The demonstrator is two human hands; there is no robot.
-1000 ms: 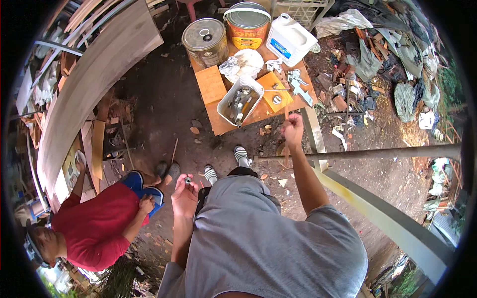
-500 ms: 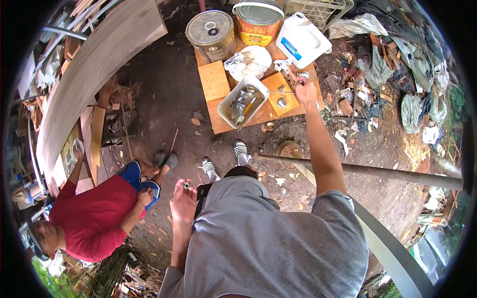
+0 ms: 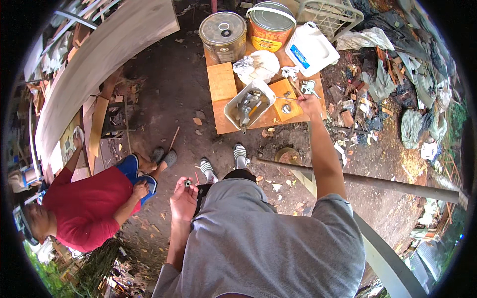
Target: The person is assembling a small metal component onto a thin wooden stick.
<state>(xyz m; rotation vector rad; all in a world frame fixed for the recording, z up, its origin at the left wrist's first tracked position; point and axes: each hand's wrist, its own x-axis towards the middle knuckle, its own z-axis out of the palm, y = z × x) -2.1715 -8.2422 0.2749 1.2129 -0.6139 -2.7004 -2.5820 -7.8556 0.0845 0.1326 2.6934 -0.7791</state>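
Observation:
My left hand (image 3: 183,204) is raised beside my waist, its fingertips closed around a small metal cylinder (image 3: 187,184) with a hole in its end. Over the right side of a low wooden table (image 3: 218,115), my right hand (image 3: 311,107) is closed on a thin metal rod (image 3: 288,99), which points left across a wooden block (image 3: 284,113). Small round metal parts (image 3: 286,108) rest on that block. To its left, a white plastic tub (image 3: 271,94) holds several metal parts and tools. A shiny metal piece (image 3: 308,88) lies just beyond my right hand.
A metal can (image 3: 223,37), an orange-labelled bucket (image 3: 266,37), a white jug (image 3: 313,52) and another wooden block (image 3: 222,82) stand on the table. A person in red (image 3: 94,206) sits at left, touching a large curved board (image 3: 74,74). A pole (image 3: 377,181) crosses at right.
My right hand has drawn a little toward me with the rod, uncovering the shiny metal piece beyond it. My left hand keeps its hold. The view has shifted slightly.

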